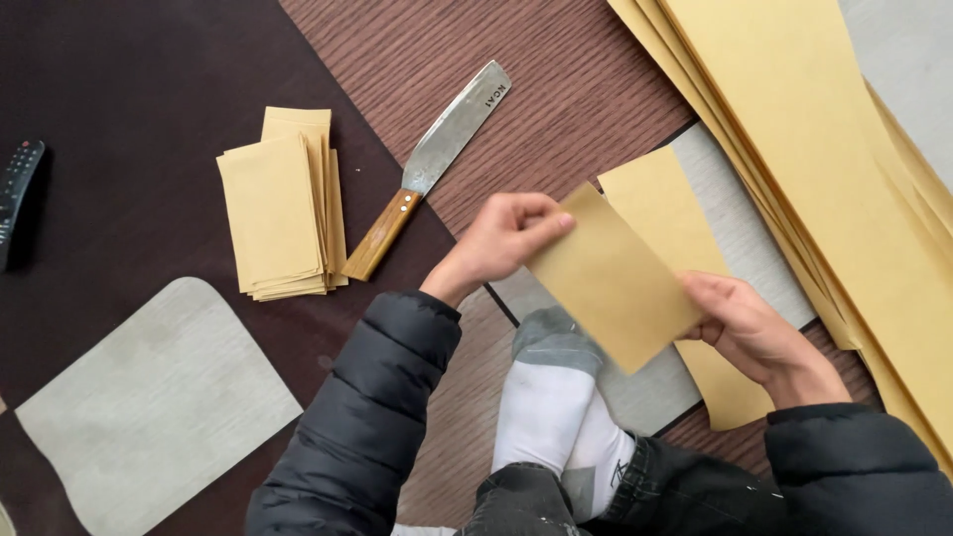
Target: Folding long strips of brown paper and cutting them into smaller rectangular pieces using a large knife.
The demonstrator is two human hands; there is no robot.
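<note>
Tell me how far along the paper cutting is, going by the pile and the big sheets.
Done: a stack of small tan paper slips lies on the floor left of the wooden-handled knife, which is set down. In hand: the left hand and right hand hold one tan paper piece over a longer strip. Left: a thick stack of large uncut tan sheets at the right.
</note>
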